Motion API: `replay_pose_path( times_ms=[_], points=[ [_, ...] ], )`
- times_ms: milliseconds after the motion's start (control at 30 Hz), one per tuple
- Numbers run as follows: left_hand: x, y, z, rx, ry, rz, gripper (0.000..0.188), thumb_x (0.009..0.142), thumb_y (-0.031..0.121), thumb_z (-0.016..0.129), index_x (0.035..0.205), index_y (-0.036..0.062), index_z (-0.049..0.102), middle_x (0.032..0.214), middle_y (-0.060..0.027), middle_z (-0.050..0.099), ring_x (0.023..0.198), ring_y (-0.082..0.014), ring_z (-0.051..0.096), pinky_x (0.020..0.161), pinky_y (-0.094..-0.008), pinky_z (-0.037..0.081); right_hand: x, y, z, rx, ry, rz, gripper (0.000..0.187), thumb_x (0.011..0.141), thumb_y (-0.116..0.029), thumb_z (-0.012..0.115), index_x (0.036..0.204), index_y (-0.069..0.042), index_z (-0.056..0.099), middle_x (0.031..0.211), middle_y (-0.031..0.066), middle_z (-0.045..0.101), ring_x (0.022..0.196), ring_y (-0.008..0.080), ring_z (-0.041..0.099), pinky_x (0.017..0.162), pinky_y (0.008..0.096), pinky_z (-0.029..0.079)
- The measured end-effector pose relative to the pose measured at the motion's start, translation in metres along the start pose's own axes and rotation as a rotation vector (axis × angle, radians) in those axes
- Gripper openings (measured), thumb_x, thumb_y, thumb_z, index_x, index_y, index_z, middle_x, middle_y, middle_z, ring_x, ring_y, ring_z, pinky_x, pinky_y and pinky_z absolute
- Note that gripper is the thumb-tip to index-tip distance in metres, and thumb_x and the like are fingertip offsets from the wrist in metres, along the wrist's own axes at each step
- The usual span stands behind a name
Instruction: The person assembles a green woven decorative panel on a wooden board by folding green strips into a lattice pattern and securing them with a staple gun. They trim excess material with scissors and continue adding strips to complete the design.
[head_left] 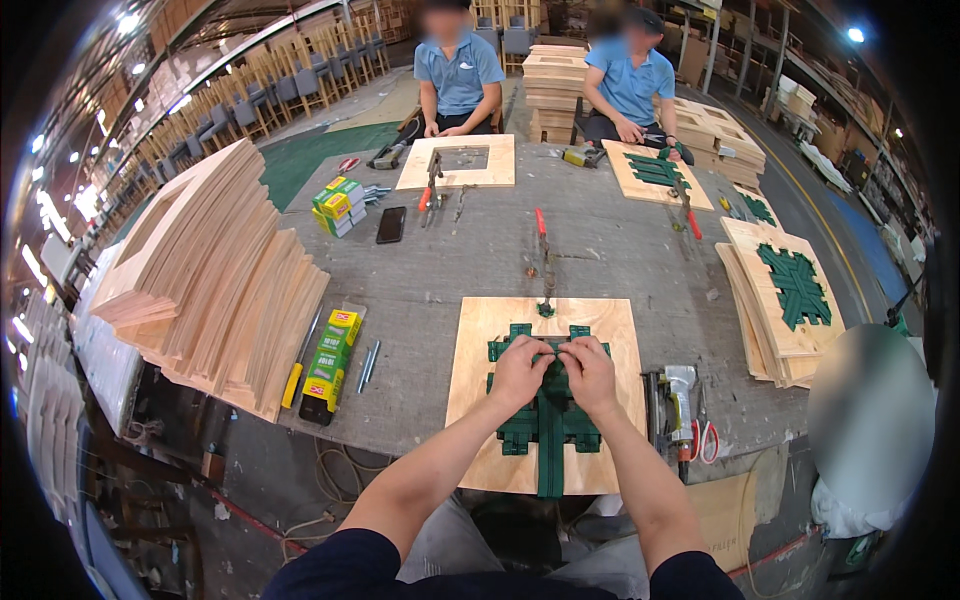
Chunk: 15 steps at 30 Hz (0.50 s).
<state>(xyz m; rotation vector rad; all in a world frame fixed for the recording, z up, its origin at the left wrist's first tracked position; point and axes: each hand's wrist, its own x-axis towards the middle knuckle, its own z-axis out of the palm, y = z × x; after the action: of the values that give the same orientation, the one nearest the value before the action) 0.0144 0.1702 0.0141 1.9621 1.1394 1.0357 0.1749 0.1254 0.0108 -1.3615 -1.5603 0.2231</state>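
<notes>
A square plywood board (472, 400) lies at the table's near edge, with green webbing straps (550, 450) crossing its middle. One long strap runs down the centre and hangs past the board's near edge. Over the upper middle of the straps, my left hand (520, 372) and my right hand (590, 375) meet, fingertips pinched together on the green webbing. My fingers partly cover the spot they grip. A clamp with a red handle (543, 240) sits at the board's far edge.
Plywood frames (240, 300) are piled high at left, beside a green-and-yellow box (332, 350). To the right lie a staple gun (680, 395), red-handled scissors (705, 438) and a webbed board (792, 285). Across the table sit two people in blue shirts; a phone (391, 225) lies between.
</notes>
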Motion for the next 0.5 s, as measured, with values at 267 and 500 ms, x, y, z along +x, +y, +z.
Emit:
replay_pose_path(
  times_ms=[267,500],
  points=[
    [0.052,-0.031,0.011,0.151,0.035,-0.155,0.022,0.094,0.011,0.066,0.114,0.0057,0.073,0.103,-0.0153,0.071,0.092,-0.0338,0.068,0.083,-0.0445,0.054,0.064,0.034,0.035,-0.204,-0.261,0.295,0.012,0.089,-0.015,0.071,0.097,-0.008,0.076,0.101,0.0160,0.069,0.096,0.0362,0.068,0.083,0.0471,0.054],
    [0.025,-0.045,0.015,0.328,0.016,0.033,0.030,0.095,0.011,0.062,0.124,0.0054,0.069,0.125,-0.0118,0.068,0.119,-0.0348,0.061,0.100,-0.0478,0.048,0.067,0.057,0.051,-0.372,-0.278,0.406,0.007,0.089,-0.013,0.070,0.091,-0.010,0.075,0.107,0.0154,0.067,0.100,0.0361,0.068,0.086,0.0471,0.054]
  ],
)
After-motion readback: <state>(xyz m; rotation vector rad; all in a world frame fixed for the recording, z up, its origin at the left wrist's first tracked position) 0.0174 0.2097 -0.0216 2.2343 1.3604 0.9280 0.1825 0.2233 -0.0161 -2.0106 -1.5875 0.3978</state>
